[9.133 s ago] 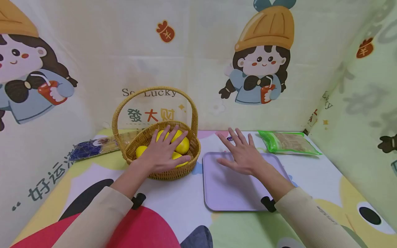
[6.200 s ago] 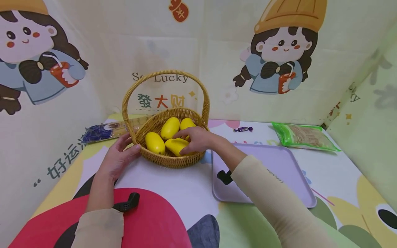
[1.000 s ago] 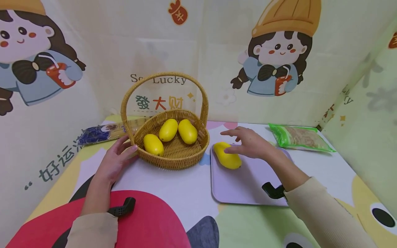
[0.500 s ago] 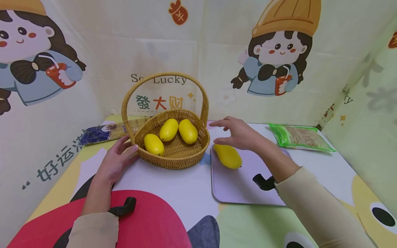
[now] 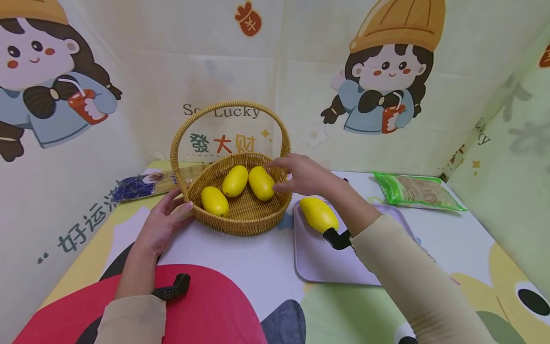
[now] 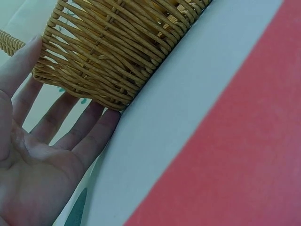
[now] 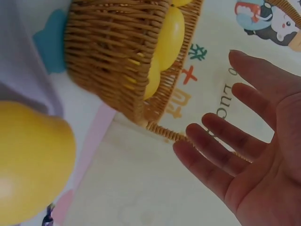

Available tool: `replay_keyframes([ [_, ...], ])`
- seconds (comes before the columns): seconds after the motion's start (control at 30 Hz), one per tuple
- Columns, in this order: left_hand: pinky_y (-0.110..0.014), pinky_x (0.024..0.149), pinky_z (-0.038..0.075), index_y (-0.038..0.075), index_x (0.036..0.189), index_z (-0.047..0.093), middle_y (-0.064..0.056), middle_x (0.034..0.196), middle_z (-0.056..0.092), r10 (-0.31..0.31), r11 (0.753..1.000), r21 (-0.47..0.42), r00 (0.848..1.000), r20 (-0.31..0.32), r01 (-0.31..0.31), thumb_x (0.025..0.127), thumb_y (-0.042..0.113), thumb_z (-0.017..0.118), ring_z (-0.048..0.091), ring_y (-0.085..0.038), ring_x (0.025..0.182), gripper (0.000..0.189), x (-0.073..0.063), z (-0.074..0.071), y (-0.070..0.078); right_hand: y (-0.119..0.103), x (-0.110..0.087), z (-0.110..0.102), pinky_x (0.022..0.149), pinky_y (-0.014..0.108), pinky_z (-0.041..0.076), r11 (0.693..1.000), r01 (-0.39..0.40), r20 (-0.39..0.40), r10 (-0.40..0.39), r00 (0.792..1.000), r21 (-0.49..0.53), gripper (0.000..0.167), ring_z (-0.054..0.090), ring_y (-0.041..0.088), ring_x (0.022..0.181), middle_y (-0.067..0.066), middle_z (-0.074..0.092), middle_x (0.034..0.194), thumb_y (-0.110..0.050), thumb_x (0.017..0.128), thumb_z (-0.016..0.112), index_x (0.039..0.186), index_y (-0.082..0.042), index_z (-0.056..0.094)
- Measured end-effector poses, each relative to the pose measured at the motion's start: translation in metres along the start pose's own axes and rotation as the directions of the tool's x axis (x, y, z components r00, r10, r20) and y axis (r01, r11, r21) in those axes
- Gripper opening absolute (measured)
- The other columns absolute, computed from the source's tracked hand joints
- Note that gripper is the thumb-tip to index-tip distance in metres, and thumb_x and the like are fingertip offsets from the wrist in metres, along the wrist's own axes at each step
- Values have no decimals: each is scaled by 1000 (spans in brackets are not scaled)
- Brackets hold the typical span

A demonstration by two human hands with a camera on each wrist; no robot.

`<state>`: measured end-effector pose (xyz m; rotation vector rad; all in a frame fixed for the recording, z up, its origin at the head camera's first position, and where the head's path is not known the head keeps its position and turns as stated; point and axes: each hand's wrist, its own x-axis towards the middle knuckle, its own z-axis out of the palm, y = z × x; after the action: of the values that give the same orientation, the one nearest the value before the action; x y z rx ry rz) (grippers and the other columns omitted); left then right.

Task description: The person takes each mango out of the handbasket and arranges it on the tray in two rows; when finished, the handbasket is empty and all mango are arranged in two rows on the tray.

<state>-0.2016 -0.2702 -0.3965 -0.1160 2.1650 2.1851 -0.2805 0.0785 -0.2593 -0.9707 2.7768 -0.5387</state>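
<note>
A wicker basket (image 5: 240, 227) with a tall handle holds three yellow mangoes (image 5: 235, 181), one at the left, one in the middle and one at the right. My left hand (image 5: 158, 225) rests against the basket's left side; the left wrist view shows its fingers (image 6: 87, 136) extended along the weave, thumb by the rim. Over the basket's right edge reaches my right hand (image 5: 306, 176), fingers spread and near the right mango (image 5: 261, 183); no grip on it shows. Another mango (image 5: 319, 214) lies on the lilac tray (image 5: 331, 267), partly behind the right wrist.
A blue-ended clear packet (image 5: 142, 185) lies behind the basket's left side. At the back right is a green-edged bag (image 5: 414, 190). A small purple-wrapped candy (image 7: 48, 216) sits behind the tray, mostly hidden by my right arm in the head view.
Over the last second my right hand has moved left from above the mango on the tray to the basket's right edge. That mango stays on the tray. My left hand keeps its place.
</note>
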Motion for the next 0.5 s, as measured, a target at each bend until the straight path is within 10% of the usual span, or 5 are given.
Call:
replay_keyframes([
  [0.5, -35, 108, 47, 28, 167, 19, -16, 170, 20, -9, 1000, 5, 1000, 0, 9, 100, 33, 69, 39, -27, 146, 83, 0, 1, 2, -18, 49, 5, 120, 48, 42, 995, -102, 122, 99, 988, 17, 58, 50, 31, 140, 8, 53, 155, -28, 96, 74, 150, -21, 56],
])
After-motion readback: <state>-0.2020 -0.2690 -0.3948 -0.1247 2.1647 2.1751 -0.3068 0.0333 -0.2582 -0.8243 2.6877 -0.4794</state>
